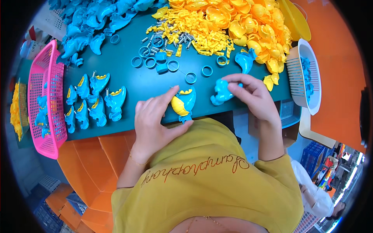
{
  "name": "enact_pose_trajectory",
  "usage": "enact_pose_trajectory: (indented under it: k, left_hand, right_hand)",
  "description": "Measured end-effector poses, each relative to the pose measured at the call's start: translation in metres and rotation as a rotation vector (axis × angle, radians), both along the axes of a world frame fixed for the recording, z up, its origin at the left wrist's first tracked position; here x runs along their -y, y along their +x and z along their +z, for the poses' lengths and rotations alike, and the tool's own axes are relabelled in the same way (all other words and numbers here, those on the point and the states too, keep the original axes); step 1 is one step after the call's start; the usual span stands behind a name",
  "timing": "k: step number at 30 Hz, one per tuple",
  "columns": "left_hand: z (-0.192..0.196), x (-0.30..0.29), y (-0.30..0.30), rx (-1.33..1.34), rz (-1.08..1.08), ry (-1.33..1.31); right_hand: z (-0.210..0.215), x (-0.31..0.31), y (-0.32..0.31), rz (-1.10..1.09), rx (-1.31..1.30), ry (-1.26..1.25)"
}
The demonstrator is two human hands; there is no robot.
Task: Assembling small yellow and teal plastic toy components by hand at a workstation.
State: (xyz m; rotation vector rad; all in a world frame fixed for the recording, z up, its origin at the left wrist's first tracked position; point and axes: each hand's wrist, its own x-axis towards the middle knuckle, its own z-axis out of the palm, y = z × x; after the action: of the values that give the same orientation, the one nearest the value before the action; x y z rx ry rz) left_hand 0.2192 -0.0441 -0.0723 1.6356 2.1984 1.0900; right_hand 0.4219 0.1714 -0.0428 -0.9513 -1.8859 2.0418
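Across the green counter point(116, 73), the far side carries two big heaps: yellow shells point(252, 23) at right, blue curved parts point(85, 23) at left. A pink basket point(57, 93) stands tilted at the left end; a white basket point(295, 77) with blue bits inside sits at the right end. Between the heaps, nearer you, a spread of small yellow pieces point(210, 39).

Your left hand point(153, 120) is at the near edge, grip fairly wide, thumb below and fingertip above, holding a blue-and-yellow piece point(183, 104); cannot tell whether it rests on the surface. Your right hand point(256, 97), grip narrow, pinches a lumpy blue piece point(221, 93) just to the right of it, the two apart.

Left of you, part-built pieces point(97, 110) with yellow toothed strips lie in rough rows. Ahead, blue rings point(190, 78) are scattered; smallest, metal pins point(189, 44) among the yellow bits.
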Motion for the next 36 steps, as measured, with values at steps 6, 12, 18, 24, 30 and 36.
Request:
enact_pose_trajectory:
  k: [6,12,18,24,30,36]
  left_hand:
    - [0.002,0.003,-0.001,0.019,0.01,-0.029]
    - [0.006,0.004,0.003,0.039,0.015,-0.046]
    - [0.003,0.002,-0.001,0.059,0.016,-0.036]
    - [-0.001,0.002,-0.001,0.077,0.031,-0.01]
    - [0.0,0.004,-0.002,0.072,0.026,-0.035]
    - [-0.004,0.0,0.001,0.047,0.043,0.02]
  right_hand:
    - [-0.007,0.021,0.011,-0.089,0.203,0.595]
    - [-0.018,0.049,0.005,0.022,0.054,0.796]
    - [-0.021,0.05,-0.025,0.259,-0.251,0.555]
    - [-0.022,0.048,-0.036,0.37,-0.219,0.641]
    - [-0.01,0.051,-0.038,0.487,-0.092,0.847]
    - [-0.017,0.047,-0.034,0.436,-0.159,0.877]
